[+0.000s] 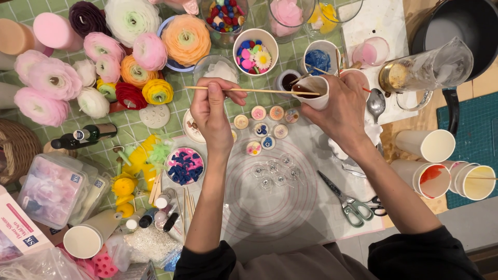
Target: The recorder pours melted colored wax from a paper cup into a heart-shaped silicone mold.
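Left hand (211, 111): fingers pinched on a thin wooden stick (244, 90) — its tip in the cup.
Right hand (340, 106): fingers wrapped around a small white paper cup (313, 91) of dark liquid, above small round moulds (267, 128).

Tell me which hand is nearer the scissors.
The right hand. It holds a white cup up and slightly right of the scissors; the left hand, holding a wooden stick, is farther off, up-left.

Open mat (280, 207) at lower centre, scissors (345, 199) lying at its right, flower candles (104, 67) crowding upper left, paper cups (446, 166) lining right, small round moulds (264, 129) blocking centre
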